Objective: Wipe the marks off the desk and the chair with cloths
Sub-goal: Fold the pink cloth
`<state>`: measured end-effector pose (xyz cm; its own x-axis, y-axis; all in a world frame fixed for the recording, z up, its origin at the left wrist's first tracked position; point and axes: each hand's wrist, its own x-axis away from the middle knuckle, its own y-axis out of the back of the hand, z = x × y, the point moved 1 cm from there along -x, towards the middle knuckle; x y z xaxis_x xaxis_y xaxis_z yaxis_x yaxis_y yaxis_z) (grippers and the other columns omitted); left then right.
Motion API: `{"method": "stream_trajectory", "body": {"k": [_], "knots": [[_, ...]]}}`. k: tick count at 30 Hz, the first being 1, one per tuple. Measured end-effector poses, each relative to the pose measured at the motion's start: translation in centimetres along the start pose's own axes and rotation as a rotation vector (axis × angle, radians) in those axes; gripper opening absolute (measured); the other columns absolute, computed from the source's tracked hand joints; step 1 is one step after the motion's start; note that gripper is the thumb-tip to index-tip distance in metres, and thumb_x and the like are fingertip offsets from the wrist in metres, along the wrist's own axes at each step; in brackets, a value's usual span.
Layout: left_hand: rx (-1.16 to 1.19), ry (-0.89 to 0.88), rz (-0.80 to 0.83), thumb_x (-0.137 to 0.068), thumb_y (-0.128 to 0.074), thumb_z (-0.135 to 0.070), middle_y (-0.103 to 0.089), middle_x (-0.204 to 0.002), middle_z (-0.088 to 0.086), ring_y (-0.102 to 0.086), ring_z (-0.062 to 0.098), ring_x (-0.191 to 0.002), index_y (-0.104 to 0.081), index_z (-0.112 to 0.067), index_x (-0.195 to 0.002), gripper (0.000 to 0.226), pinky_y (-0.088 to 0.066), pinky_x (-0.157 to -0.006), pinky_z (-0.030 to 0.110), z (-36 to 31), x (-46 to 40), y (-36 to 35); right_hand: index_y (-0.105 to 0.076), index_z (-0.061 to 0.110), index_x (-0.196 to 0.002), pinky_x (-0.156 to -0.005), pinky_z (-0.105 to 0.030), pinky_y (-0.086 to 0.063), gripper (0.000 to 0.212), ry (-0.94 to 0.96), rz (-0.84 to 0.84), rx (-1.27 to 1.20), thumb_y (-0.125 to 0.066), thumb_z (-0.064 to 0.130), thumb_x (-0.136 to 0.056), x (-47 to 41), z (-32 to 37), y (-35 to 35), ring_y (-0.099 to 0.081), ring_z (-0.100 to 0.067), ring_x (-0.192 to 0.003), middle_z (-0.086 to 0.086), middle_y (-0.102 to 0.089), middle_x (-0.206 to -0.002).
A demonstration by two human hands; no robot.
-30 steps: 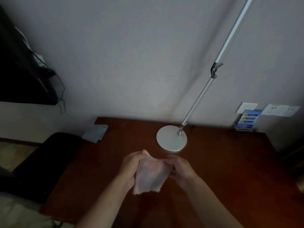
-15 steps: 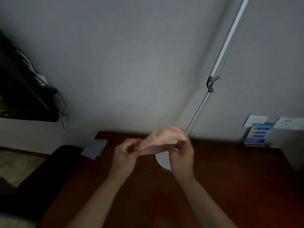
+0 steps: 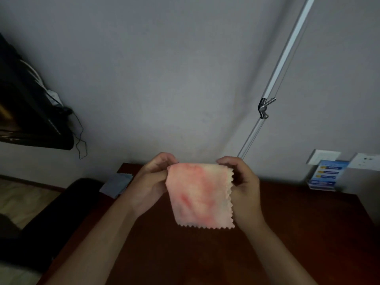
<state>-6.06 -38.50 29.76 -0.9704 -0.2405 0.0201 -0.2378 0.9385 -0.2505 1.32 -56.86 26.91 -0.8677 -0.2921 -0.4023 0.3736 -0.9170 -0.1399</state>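
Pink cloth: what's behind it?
The pink cloth, held up by left hand and right hand, covers the desk behind; the lamp pole's foot is hidden.

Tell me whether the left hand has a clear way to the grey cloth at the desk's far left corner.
Probably yes. The grey cloth lies just left of the left hand with only bare desk between them. But that hand shares its grip on the pink cloth with the right hand, so it must let go first.

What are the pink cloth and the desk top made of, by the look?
Pink cloth: thin woven fabric, likely microfibre; it hangs limp, edges zigzag-cut, red blotches. Desk: reddish-brown wood or veneer, smooth with a slight sheen; too dim to tell which.
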Motion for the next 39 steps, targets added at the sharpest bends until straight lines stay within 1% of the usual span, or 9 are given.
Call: {"method": "stream_trajectory", "body": {"k": [6,9,14,23,27,30,33,36,39], "knots": [[0.067,-0.040,0.175,-0.068,-0.078,-0.012,-0.068,-0.092,0.004,-0.059,0.018,-0.078,-0.070,-0.022,-0.070,0.012,-0.044,-0.058,0.025,-3.1,1.2,-1.2,-0.071,0.027,-0.080,-0.059,-0.029,-0.049,0.024,-0.042,0.062,-0.168,-0.068,0.018,-0.058,-1.2,4.5,0.3,-0.061,-0.015,-0.067,0.006,-0.067,-0.074],[0.068,-0.022,0.159,-0.055,-0.088,-0.031,-0.060,-0.086,0.014,-0.051,0.021,-0.068,-0.066,-0.024,-0.067,0.026,-0.038,-0.050,0.021,-3.8,0.4,-1.1,-0.070,0.028,-0.080,-0.055,-0.026,-0.048,0.028,0.064,0.103,-0.127,-0.065,0.007,-0.064,-2.0,6.1,0.7,-0.060,-0.013,-0.065,0.006,-0.067,-0.074],[0.075,-0.057,0.176,-0.069,-0.063,-0.010,-0.059,-0.067,0.002,-0.054,0.012,-0.056,-0.062,-0.022,-0.062,0.014,-0.042,-0.048,0.019,-4.2,-1.6,-1.0,-0.071,0.027,-0.072,-0.050,-0.023,-0.040,0.062,-0.112,0.093,-0.205,-0.042,-0.027,-0.075,-4.1,4.0,0.3,-0.052,-0.014,-0.055,0.004,-0.062,-0.066],[-0.054,-0.057,0.136,-0.072,-0.046,-0.002,-0.062,-0.083,0.006,-0.055,0.022,-0.074,-0.060,-0.016,-0.058,0.024,-0.042,-0.060,0.028,-4.1,-3.6,6.4,-0.067,0.020,-0.068,-0.055,-0.033,-0.030,0.028,-0.393,0.270,-0.227,-0.046,0.005,-0.079,-6.5,-1.4,-4.0,-0.048,-0.019,-0.062,0.000,-0.058,-0.069],[-0.018,0.091,0.047,-0.074,-0.051,-0.020,-0.050,-0.089,0.015,-0.042,0.031,-0.085,-0.066,-0.012,-0.066,0.018,-0.037,-0.066,0.036,-2.0,-4.1,11.4,-0.070,0.013,-0.070,-0.061,-0.031,-0.039,0.026,-0.559,0.275,-0.257,-0.044,0.013,-0.074,-7.0,-4.7,-7.5,-0.054,-0.019,-0.073,-0.001,-0.066,-0.080],[0.035,0.153,-0.013,-0.071,-0.064,-0.012,-0.060,-0.082,0.005,-0.057,0.020,-0.073,-0.068,-0.019,-0.080,0.013,-0.047,-0.056,0.026,1.2,-4.6,15.6,-0.073,0.011,-0.086,-0.062,-0.025,-0.047,0.023,-0.693,0.203,-0.350,-0.058,0.017,-0.069,-5.9,-8.5,-10.6,-0.060,-0.016,-0.077,-0.002,-0.069,-0.083],[-0.144,0.392,-0.027,-0.064,-0.073,-0.006,-0.070,-0.090,-0.004,-0.067,0.013,-0.080,-0.070,-0.028,-0.099,0.041,-0.052,-0.062,0.026,7.2,-4.7,21.4,-0.071,0.021,-0.107,-0.058,-0.026,-0.051,0.048,-0.860,0.154,-0.168,-0.068,0.005,-0.062,-2.9,-15.0,-14.2,-0.066,-0.016,-0.071,-0.004,-0.071,-0.081],[-0.521,0.649,0.082,-0.074,-0.075,-0.007,-0.069,-0.090,0.000,-0.063,0.010,-0.082,-0.070,-0.022,-0.088,0.021,-0.049,-0.074,0.025,13.4,-3.8,26.4,-0.071,0.013,-0.096,-0.057,-0.027,-0.047,0.028,-1.029,0.192,0.233,-0.068,-0.006,-0.075,0.6,-21.1,-16.2,-0.062,-0.017,-0.069,-0.005,-0.069,-0.076],[-0.777,0.538,0.151,-0.077,-0.070,-0.009,-0.064,-0.082,-0.008,-0.058,0.005,-0.074,-0.064,-0.028,-0.079,0.020,-0.043,-0.063,0.014,15.9,-5.9,30.1,-0.066,0.019,-0.075,-0.064,-0.031,-0.046,0.030,-0.854,0.208,0.503,-0.066,-0.011,-0.077,0.5,-25.0,-18.2,-0.059,-0.021,-0.073,0.001,-0.064,-0.071]]}}
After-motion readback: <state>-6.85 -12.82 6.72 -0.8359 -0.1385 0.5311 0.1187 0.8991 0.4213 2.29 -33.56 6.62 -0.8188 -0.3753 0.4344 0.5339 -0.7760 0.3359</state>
